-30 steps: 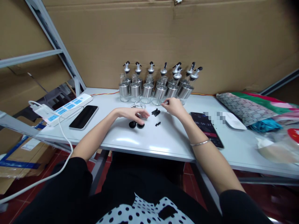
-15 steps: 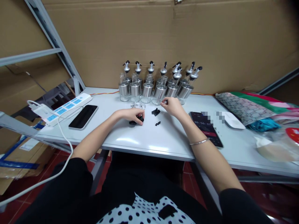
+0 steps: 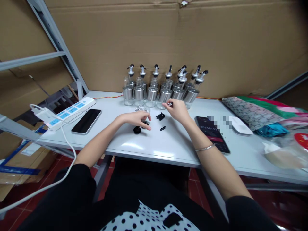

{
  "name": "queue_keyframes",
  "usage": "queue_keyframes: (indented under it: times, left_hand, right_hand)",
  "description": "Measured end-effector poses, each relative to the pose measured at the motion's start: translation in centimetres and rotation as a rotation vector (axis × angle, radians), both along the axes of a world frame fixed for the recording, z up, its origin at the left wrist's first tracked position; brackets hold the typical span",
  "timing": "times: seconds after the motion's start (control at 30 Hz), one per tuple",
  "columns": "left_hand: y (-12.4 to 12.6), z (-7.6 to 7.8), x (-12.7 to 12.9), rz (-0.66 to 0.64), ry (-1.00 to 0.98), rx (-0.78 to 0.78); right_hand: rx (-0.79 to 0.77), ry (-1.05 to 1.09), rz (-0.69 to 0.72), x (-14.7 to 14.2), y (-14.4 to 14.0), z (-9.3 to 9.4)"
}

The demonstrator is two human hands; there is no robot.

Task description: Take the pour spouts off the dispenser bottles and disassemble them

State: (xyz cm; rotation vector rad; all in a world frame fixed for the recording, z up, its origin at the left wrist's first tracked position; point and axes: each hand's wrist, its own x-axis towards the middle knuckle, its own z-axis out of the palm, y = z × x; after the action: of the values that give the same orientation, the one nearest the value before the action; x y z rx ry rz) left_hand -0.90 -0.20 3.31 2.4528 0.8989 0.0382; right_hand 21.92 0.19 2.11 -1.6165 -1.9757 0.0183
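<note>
My left hand (image 3: 136,118) rests on the white table (image 3: 154,144), its fingers closed around a black round cap; a second black round cap (image 3: 137,130) lies just in front of it. My right hand (image 3: 176,109) pinches a small silver-and-black pourer part (image 3: 169,104) near the bottles. Between the hands lie a black clip-like piece (image 3: 160,116) and tiny black stoppers (image 3: 162,128). A row of several glass bottles with steel sleeves and pourer tops (image 3: 163,88) stands at the back.
A power strip (image 3: 68,112) and a dark phone (image 3: 86,121) lie at left. Another phone with a lit timer (image 3: 213,134) and a white mouse (image 3: 238,125) lie at right, beside patterned cloth (image 3: 260,112) and plastic bags (image 3: 286,154). Cardboard lines the back.
My left hand picked one black cap up off the table and drew slightly back, leaving the other cap exposed. My right hand shifted a little left with its small part.
</note>
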Motion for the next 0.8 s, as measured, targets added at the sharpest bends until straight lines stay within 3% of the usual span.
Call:
queue_keyframes:
  times: [0.1,0.17,0.3,0.53,0.8]
  left_hand:
    - [-0.1,0.2,0.3,0.095,-0.163,0.022]
    - [-0.1,0.0,0.5,0.162,-0.275,0.129]
    - [0.0,-1.0,1.0,0.222,-0.375,0.401]
    - [-0.3,-1.7,1.5,0.165,-0.425,0.557]
    - [-1.1,-1.2,2.0,0.087,-0.351,0.585]
  right_hand:
    - [0.237,0.050,0.033,-0.3,-0.1,0.0]
    - [0.305,0.110,0.041,-0.6,-0.4,0.2]
    - [0.279,0.186,0.155,-1.4,-1.4,0.5]
    - [0.265,0.204,0.478,-3.2,-2.4,-0.1]
    - [0.203,0.265,0.474,-3.3,-2.4,-0.1]
